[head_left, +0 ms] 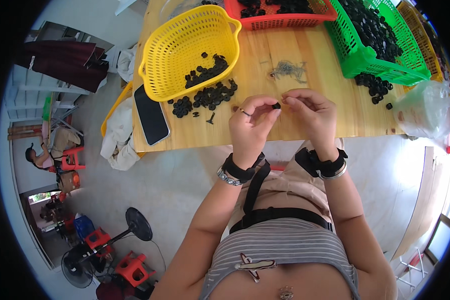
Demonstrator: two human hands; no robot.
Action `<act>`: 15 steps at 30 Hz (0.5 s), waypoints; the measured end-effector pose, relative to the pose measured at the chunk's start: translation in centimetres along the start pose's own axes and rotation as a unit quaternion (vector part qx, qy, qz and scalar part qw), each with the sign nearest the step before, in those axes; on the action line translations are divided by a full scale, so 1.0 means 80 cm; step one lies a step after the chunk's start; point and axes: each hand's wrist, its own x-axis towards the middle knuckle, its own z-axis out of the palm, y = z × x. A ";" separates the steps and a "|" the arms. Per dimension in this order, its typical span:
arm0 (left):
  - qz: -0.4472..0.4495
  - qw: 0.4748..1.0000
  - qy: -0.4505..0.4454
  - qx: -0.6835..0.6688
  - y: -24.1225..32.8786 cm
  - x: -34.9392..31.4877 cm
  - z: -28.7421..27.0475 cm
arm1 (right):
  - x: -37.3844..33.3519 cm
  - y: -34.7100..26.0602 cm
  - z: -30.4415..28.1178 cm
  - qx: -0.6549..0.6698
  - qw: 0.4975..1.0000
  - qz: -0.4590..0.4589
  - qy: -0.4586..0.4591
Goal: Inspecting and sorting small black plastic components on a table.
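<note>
Over the front part of the wooden table (195, 132), my left hand (251, 127) pinches a small black plastic piece (276, 106) between thumb and fingertips. Close to its right, my right hand (316, 116) is closed in a pinch; what its fingertips hold, if anything, is too small to make out. Beyond my hands lies a loose heap of thin metal pins (288, 69). Left of my left hand, several small black round parts (212, 96) are scattered, and one black part with a stem (211, 118) lies apart from them.
A yellow basket (170, 45) with black parts stands at the left, a red basket (290, 21) behind. At the right are a green basket (370, 57), spilled black pieces (375, 85) and a clear plastic bag (425, 112). A phone (151, 116) lies by the left edge.
</note>
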 end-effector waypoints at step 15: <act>0.004 1.000 0.027 -0.013 0.004 -0.001 0.004 | 0.005 0.006 0.001 -0.092 0.991 -0.091 -0.028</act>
